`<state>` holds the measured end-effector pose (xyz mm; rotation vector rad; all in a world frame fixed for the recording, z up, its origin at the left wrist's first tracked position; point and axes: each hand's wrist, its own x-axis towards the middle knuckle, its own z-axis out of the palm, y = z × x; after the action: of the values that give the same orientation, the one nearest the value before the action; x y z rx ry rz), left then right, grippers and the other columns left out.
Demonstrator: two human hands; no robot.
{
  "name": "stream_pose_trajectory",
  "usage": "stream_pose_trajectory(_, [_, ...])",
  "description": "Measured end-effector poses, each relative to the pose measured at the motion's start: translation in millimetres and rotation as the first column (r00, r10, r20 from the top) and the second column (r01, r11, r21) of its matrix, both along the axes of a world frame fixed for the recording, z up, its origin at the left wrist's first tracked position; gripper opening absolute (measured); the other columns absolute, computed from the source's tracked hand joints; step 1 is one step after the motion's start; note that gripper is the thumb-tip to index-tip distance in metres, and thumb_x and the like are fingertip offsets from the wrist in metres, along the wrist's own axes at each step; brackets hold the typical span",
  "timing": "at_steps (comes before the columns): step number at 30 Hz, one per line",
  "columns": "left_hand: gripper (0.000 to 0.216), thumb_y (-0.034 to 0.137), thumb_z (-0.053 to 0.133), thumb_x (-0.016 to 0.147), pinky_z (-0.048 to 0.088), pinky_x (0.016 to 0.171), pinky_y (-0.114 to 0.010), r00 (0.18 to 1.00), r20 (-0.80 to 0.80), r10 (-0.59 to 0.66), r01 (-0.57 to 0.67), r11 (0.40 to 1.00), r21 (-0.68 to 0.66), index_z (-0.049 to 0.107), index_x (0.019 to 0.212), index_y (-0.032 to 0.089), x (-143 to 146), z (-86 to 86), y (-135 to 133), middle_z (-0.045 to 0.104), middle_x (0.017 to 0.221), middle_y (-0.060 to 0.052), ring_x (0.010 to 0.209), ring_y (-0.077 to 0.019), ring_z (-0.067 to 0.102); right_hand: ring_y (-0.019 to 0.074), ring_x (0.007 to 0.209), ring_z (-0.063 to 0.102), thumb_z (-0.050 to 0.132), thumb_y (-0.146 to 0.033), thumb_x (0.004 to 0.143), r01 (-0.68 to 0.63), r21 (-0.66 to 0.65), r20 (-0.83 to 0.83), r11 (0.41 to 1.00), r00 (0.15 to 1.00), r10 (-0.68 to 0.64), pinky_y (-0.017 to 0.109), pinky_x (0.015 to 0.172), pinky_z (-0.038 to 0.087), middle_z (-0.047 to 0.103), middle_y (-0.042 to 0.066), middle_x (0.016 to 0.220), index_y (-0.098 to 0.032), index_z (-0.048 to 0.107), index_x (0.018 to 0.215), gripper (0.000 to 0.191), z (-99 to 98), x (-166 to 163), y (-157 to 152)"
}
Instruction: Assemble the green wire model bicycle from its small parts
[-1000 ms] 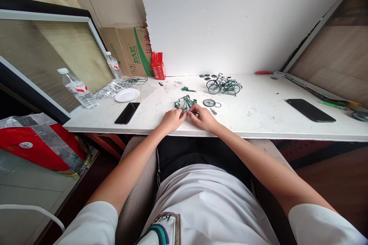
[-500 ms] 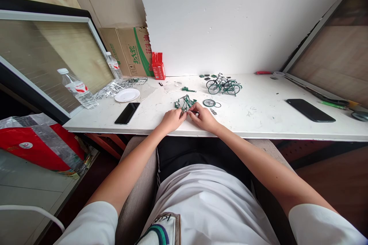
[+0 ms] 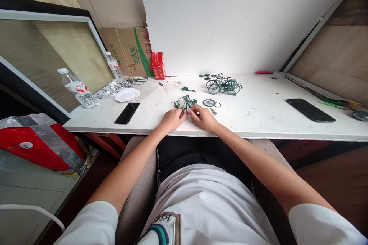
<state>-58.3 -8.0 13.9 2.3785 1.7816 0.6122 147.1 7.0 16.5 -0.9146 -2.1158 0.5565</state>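
Both my hands rest at the front of the white table (image 3: 258, 122). My left hand (image 3: 171, 119) and my right hand (image 3: 203, 117) are closed in pinches on a small green model bicycle frame (image 3: 186, 103) that stands between their fingertips. A loose spoked wheel (image 3: 209, 102) lies just right of the frame. Farther back stands a finished green model bicycle (image 3: 224, 85). Small green parts (image 3: 187, 89) lie behind the frame.
A black phone (image 3: 127, 113) and a white plate (image 3: 127, 94) lie at the left, with two water bottles (image 3: 77, 89), a red carton (image 3: 158, 66) and a cardboard box (image 3: 130, 50). Another black phone (image 3: 311, 110) and tools (image 3: 339, 103) lie at the right.
My right hand's fingers have shifted slightly on the green frame; the frame and my left hand have hardly moved.
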Motion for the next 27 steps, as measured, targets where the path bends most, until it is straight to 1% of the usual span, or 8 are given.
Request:
stream_pose_trajectory(3, [0.038,0.047,0.049,0.108,0.051,0.076,-0.032,1.0,-0.001,-0.004,0.004,1.0,0.004,0.071,0.096,0.019,-0.2,-0.7,0.6,0.078,0.091,-0.013,0.086,-0.0273,0.075,0.0213,0.071,0.065,0.051,-0.047,0.106,0.001,0.014,-0.007,1.0,1.0,-0.001,0.032,0.069,0.045,0.075,0.005,0.084,-0.024,0.058,0.092,0.028,-0.9,0.0,0.3])
stream_pose_trajectory(7, [0.04,0.049,0.048,0.108,0.049,0.073,-0.031,1.0,0.001,-0.009,0.009,1.0,0.009,0.069,0.094,0.019,-0.7,-1.5,1.0,0.078,0.09,-0.012,0.084,-0.0267,0.075,0.0192,0.063,0.059,0.053,-0.049,0.105,0.078,0.066,0.008,0.995,0.997,-0.078,0.031,0.066,0.041,0.073,0.004,0.079,-0.023,0.06,0.088,0.032,-3.0,0.0,1.4])
stream_pose_trajectory(9, [0.041,0.05,0.047,0.108,0.049,0.073,-0.031,1.0,0.006,-0.011,0.011,1.0,0.013,0.069,0.093,0.019,-0.9,-1.4,0.8,0.077,0.09,-0.012,0.083,-0.0266,0.075,0.0185,0.062,0.057,0.053,-0.051,0.105,0.094,0.079,0.011,0.992,0.995,-0.095,0.031,0.066,0.04,0.072,0.004,0.077,-0.023,0.061,0.087,0.034,-3.4,-0.1,1.8])
stream_pose_trajectory(14, [0.042,0.052,0.047,0.108,0.049,0.073,-0.032,1.0,0.008,-0.015,0.015,1.0,0.013,0.069,0.094,0.019,-0.7,-0.4,0.1,0.077,0.09,-0.012,0.084,-0.027,0.075,0.0186,0.061,0.055,0.052,-0.051,0.106,0.105,0.084,0.019,0.991,0.994,-0.107,0.031,0.064,0.039,0.069,0.003,0.073,-0.023,0.064,0.091,0.035,-2.8,-0.7,1.5])
stream_pose_trajectory(21, [0.04,0.051,0.048,0.108,0.051,0.076,-0.032,1.0,0.007,-0.006,0.006,1.0,0.005,0.07,0.096,0.02,0.1,0.5,-0.6,0.077,0.091,-0.012,0.086,-0.0273,0.075,0.0191,0.061,0.055,0.05,-0.052,0.106,0.107,0.084,0.018,0.991,0.994,-0.109,0.031,0.064,0.039,0.069,0.004,0.073,-0.023,0.065,0.095,0.034,-3.3,-0.6,1.8])
stream_pose_trajectory(27, [0.038,0.048,0.049,0.108,0.05,0.075,-0.032,1.0,0.0,-0.013,0.013,1.0,0.017,0.069,0.096,0.019,-0.3,-0.2,-0.3,0.078,0.092,-0.012,0.086,-0.0269,0.075,0.0195,0.063,0.056,0.05,-0.05,0.106,0.1,0.083,0.018,0.992,0.995,-0.101,0.032,0.066,0.041,0.07,0.004,0.076,-0.023,0.066,0.097,0.033,-3.3,-0.5,1.9])
